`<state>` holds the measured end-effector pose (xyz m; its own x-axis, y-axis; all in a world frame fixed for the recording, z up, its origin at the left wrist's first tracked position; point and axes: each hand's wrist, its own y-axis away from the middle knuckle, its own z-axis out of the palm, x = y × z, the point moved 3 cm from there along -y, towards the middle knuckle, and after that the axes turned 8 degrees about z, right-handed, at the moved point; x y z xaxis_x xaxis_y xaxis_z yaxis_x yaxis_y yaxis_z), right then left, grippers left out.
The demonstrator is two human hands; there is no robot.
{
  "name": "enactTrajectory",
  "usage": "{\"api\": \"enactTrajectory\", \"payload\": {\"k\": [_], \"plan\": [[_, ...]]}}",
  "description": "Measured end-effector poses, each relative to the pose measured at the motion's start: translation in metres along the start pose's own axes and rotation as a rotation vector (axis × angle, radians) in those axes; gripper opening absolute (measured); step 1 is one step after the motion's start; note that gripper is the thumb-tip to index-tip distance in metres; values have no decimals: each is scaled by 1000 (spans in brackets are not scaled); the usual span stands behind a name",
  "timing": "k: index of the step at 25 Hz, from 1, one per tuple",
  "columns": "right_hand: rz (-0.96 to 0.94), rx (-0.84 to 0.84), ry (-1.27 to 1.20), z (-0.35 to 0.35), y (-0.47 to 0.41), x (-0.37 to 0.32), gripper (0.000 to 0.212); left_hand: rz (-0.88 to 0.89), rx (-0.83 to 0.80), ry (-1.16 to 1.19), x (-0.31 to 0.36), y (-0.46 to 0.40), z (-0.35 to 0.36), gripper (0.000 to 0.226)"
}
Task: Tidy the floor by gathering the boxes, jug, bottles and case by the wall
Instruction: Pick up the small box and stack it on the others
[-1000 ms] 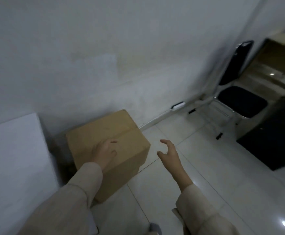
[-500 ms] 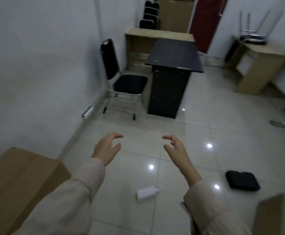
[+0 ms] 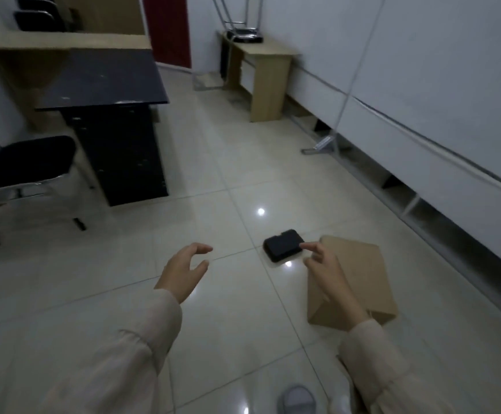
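Note:
A brown cardboard box (image 3: 365, 282) stands on the tiled floor at the right. Just beyond its far left corner lies a small black case (image 3: 283, 248). My right hand (image 3: 328, 271) hovers in front of the box, fingers loosely curled, holding nothing, its fingertips near the case. My left hand (image 3: 183, 271) hangs over bare tiles in the middle, fingers relaxed and empty. No jug or bottle shows in this view.
A black desk (image 3: 115, 115) and a black chair (image 3: 28, 162) stand at the left. A wooden table (image 3: 261, 73) stands against the right wall, which has a low shelf rail (image 3: 416, 204) along it. My foot (image 3: 297, 398) shows at the bottom.
My view has swung right, away from the wall and the first box. That box and the white bottle have left the frame; the second box and the black case now lie under my right hand.

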<state>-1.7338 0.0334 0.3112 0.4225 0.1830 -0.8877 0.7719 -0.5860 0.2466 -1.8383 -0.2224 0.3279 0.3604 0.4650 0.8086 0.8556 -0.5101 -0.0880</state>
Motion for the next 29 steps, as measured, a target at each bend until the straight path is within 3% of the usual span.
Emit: {"api": "enactTrajectory", "payload": {"k": [6,13,29], "plan": [[216,269,-81,-111,31,85,31,128,-258,28,59,-31,102,25],[333,474,-144,-163,38,137,27,189,-428,54,91,-90,178,26],[622,785,-400,-164,-179,120,32,379,-773,-22,124,-394,292,25]]}}
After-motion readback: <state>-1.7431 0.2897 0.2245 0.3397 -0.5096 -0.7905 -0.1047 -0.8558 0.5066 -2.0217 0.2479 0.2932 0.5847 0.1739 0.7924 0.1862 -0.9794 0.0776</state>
